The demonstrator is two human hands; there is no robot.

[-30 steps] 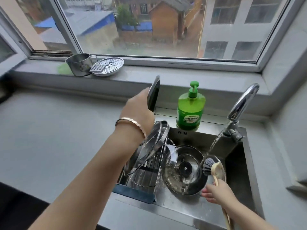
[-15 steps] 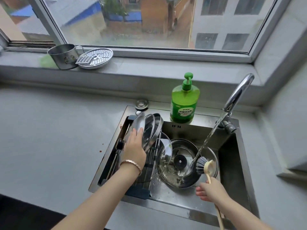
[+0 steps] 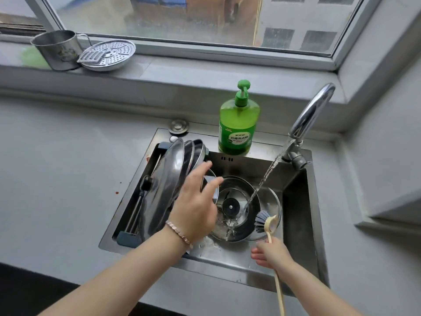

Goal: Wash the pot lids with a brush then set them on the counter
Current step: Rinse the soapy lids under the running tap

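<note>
Several steel pot lids (image 3: 168,179) stand on edge in a drying rack (image 3: 127,238) at the left of the sink (image 3: 303,215). More lids lie flat in the sink bottom, one of them glass with a black knob (image 3: 230,206), under the running water. My left hand (image 3: 196,201) hovers over the sink with fingers spread and holds nothing. My right hand (image 3: 272,253) grips the wooden handle of a dish brush (image 3: 265,222), whose bristles sit at the rim of the flat lids.
A green dish soap bottle (image 3: 238,128) stands on the sink's back ledge beside the tap (image 3: 312,112). A steel mug (image 3: 58,50) and a perforated steamer plate (image 3: 109,54) rest on the windowsill. Grey counter (image 3: 57,167) stretches left of the sink.
My left hand set a lid into the rack, let go of it, and swung right over the lids in the sink. My right hand and the brush stayed in place.
</note>
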